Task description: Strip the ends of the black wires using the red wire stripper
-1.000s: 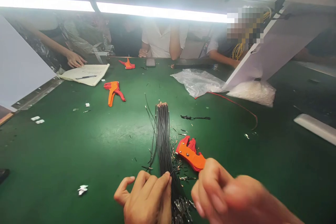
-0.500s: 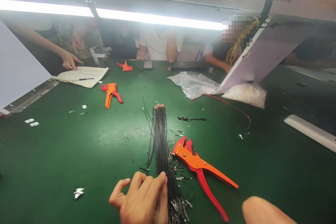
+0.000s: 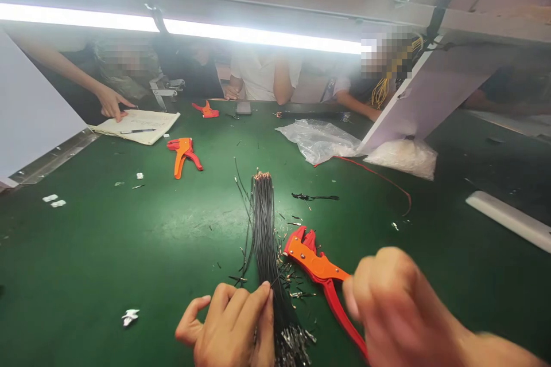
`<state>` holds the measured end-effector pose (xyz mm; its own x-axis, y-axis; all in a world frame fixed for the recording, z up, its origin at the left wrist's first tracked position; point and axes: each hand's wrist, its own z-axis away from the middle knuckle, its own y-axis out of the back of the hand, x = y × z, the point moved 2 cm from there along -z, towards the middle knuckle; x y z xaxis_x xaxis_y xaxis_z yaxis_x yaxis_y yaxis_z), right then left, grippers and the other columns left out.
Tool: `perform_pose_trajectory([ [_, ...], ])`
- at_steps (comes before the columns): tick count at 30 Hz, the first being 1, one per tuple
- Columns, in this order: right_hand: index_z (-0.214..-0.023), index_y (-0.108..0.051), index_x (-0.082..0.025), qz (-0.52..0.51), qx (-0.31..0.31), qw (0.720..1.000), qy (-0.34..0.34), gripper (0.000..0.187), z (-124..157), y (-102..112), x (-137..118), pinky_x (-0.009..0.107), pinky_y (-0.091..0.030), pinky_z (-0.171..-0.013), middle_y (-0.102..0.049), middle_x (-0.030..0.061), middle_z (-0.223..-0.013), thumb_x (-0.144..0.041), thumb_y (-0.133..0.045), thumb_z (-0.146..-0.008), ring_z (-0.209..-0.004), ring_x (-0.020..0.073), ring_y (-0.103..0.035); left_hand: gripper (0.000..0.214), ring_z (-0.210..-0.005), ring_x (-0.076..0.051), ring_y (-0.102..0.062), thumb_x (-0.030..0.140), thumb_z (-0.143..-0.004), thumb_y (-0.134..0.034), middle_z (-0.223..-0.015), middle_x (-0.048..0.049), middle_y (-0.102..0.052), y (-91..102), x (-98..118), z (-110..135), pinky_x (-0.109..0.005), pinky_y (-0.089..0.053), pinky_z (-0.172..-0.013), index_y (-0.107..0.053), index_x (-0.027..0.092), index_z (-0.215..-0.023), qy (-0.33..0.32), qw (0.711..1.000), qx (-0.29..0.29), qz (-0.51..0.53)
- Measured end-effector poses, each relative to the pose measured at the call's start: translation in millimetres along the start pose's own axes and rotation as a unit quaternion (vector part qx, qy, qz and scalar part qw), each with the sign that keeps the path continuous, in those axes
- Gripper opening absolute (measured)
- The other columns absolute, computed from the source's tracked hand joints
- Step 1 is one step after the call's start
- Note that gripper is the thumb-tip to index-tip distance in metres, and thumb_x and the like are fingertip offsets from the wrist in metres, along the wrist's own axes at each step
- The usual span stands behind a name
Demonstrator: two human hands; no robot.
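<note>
A bundle of thin black wires (image 3: 262, 223) with bare copper tips lies lengthwise on the green table (image 3: 107, 241). My left hand (image 3: 230, 330) rests on its near end, fingers pressed together on the wires and thumb out to the left. An orange and red wire stripper (image 3: 316, 264) lies just right of the bundle, jaws pointing away from me. My right hand (image 3: 398, 307) is blurred by motion, fingers curled, over the stripper's handles. Whether it grips them is unclear. Cut wire scraps are scattered around the bundle.
A second orange stripper (image 3: 184, 155) and a third one (image 3: 205, 109) lie farther back, by an open notebook (image 3: 138, 124) with a person's hand (image 3: 109, 104) on it. Plastic bags (image 3: 321, 139), a red wire (image 3: 379, 175), a slanted white board (image 3: 430, 97) and a white bar (image 3: 508, 219) are right. Several people stand across the table.
My right hand let go of the stripper and pulled back out of view. It has now come back over the handles. My left hand stayed on the wire bundle.
</note>
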<state>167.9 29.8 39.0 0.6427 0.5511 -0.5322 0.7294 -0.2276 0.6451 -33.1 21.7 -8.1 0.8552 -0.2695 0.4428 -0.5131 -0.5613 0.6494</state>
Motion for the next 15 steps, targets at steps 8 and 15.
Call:
perform_pose_trajectory([
  [8, -0.116, -0.065, -0.028, 0.065, -0.104, 0.989, 0.086, 0.026, -24, -39, -7, 0.043, -0.024, -0.087, -0.075, -0.0024, -0.099, -0.019, -0.065, -0.092, -0.099, 0.0264, -0.059, 0.020, -0.060, -0.015, -0.057, 0.016, -0.095, -0.058, -0.056, 0.0076, -0.064, 2.3, 1, 1, -0.039, -0.028, -0.078, -0.073, 0.029, -0.092, -0.023, 0.999, -0.004, 0.031],
  [15, -0.090, -0.065, -0.029, 0.002, -0.094, 0.996, 0.004, 0.018, -25, -39, 1, 0.039, -0.022, -0.090, -0.070, -0.0119, -0.074, -0.011, -0.063, -0.092, -0.088, 0.0195, -0.062, 0.018, -0.057, -0.012, -0.061, 0.016, -0.096, -0.058, -0.057, 0.0085, -0.064, 3.3, 11, -5, -0.039, -0.028, -0.079, -0.071, 0.025, -0.089, 0.001, 0.998, 0.003, 0.056],
])
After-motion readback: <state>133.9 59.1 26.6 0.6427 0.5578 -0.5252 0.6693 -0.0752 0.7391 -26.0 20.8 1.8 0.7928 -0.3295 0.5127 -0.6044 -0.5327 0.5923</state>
